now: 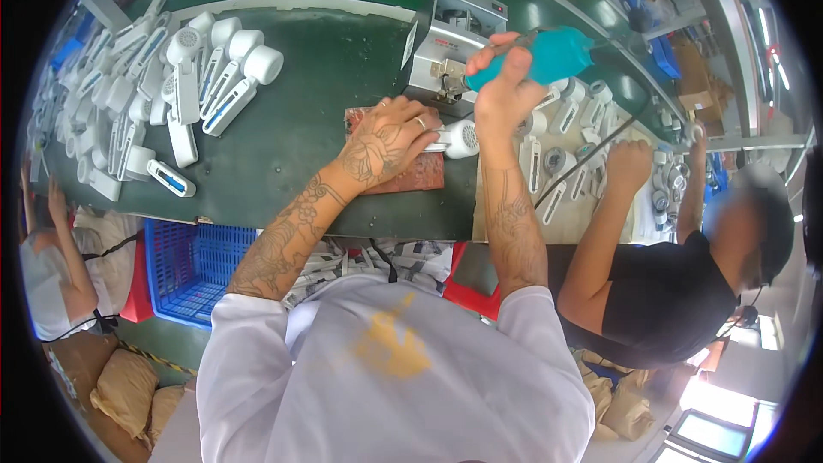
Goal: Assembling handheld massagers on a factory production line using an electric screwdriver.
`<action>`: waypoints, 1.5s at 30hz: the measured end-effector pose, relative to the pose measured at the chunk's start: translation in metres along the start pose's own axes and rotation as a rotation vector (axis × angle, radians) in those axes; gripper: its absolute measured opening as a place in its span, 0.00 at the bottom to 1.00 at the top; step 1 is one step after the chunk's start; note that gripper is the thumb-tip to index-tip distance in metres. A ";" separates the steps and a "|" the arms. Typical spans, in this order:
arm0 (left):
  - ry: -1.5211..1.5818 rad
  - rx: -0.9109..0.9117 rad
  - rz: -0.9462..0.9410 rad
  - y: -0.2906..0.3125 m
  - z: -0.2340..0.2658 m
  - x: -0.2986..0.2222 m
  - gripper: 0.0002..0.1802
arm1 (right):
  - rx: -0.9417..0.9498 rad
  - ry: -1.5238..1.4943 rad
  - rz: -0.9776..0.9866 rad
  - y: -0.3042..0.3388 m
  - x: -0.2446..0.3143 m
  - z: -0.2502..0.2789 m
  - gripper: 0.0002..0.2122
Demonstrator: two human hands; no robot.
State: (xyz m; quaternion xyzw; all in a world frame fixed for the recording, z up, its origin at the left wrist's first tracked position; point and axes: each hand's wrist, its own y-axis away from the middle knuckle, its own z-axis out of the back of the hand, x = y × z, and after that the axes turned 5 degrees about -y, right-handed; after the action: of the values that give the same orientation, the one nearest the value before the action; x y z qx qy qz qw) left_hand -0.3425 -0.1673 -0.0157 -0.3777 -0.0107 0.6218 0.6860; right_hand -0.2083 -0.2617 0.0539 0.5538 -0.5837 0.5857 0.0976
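both forearms rise from the lower edge of the head view over the green table [291,133]. left hand [390,141] lies flat with fingers closed down over a white handheld device [459,139], pressing it onto a reddish mat [416,173], apparently to keep it from turning. right hand [506,81] is wrapped tight around a teal electric screwdriver [549,56], held tilted with its tip aimed down toward the device's head; a black cord [591,154] trails away to the right. behind them stands a small grey machine [454,39]. a pile of white devices [163,86] waits at left, within reach. a blue crate [193,266] sits under the table edge. another person's hand [630,163] works at right.
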 end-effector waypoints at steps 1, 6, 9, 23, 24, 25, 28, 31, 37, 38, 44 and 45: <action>-0.002 -0.001 0.002 0.002 0.001 -0.003 0.15 | 0.002 -0.002 -0.001 -0.002 -0.003 0.001 0.21; -0.011 0.093 0.085 0.006 0.001 -0.007 0.22 | 0.063 0.048 -0.021 0.001 -0.021 0.009 0.23; -0.022 0.059 0.082 0.007 -0.001 -0.002 0.21 | 0.057 0.047 -0.088 0.004 -0.020 0.004 0.22; 0.077 0.146 0.156 0.005 0.002 -0.002 0.23 | 0.050 0.095 -0.209 0.032 0.012 0.014 0.27; 0.088 0.143 0.147 0.005 0.002 -0.002 0.23 | 0.074 0.078 -0.223 0.033 0.011 0.015 0.26; 0.086 0.144 0.150 0.005 0.002 -0.002 0.23 | 0.075 0.076 -0.226 0.035 0.008 0.016 0.26; 0.084 0.134 0.141 0.006 -0.002 -0.003 0.23 | 0.081 0.037 -0.213 0.041 0.002 0.019 0.23; -0.020 0.122 0.128 0.006 -0.003 -0.004 0.23 | 0.070 0.022 -0.203 0.043 -0.001 0.018 0.20; -0.005 0.153 0.133 0.004 0.004 -0.005 0.23 | 0.067 0.057 -0.204 0.040 -0.003 0.018 0.20; -0.006 0.130 0.126 0.005 0.003 -0.005 0.23 | 0.059 0.083 -0.254 0.038 0.000 0.016 0.21; 0.070 0.192 0.141 0.003 0.005 -0.004 0.21 | 0.050 0.146 -0.206 0.012 0.012 0.006 0.23; 0.056 0.162 0.141 0.005 0.003 -0.004 0.21 | 0.007 0.133 -0.137 0.005 0.012 0.001 0.23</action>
State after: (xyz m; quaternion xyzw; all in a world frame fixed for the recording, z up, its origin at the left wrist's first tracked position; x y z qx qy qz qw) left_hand -0.3495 -0.1699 -0.0144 -0.3381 0.0852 0.6565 0.6689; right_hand -0.2160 -0.2708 0.0600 0.5525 -0.5345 0.6154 0.1741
